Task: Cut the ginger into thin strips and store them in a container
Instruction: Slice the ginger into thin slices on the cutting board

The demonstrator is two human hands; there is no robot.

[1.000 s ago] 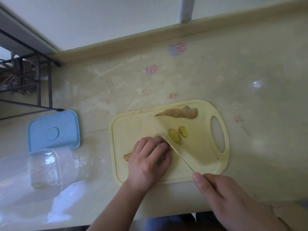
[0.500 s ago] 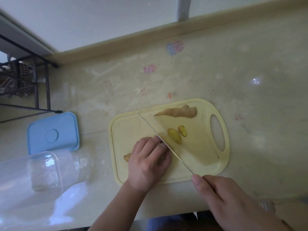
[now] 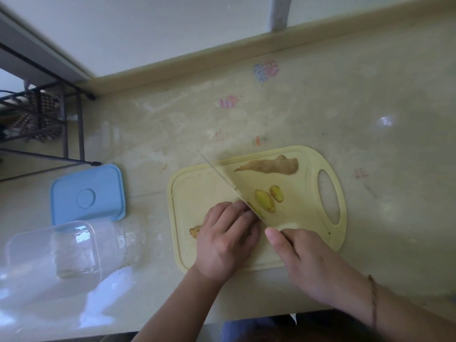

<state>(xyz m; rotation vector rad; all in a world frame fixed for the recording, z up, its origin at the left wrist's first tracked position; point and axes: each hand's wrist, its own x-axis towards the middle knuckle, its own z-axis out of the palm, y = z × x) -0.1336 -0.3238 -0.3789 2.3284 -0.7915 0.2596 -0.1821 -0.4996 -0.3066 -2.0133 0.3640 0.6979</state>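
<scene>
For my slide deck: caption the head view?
Left hand steadies ginger; right hand slices with knife.

A black wire rack [image 3: 42,119] stands at the counter's [image 3: 370,99] far left, colourful stickers [image 3: 266,70] dotting its surface.

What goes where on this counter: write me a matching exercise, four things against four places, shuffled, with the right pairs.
Things:
1. long unpeeled brown ginger root
2. two peeled yellow ginger slices
3. blue rectangular plastic lid
4. clear plastic container

Places:
A. flat on the counter, left of the pale yellow cutting board
B. at the board's far edge
C. lying on its side, nearest the counter's left front
D. mid-board, just right of the knife blade

Pairs: 1-B, 2-D, 3-A, 4-C
</scene>
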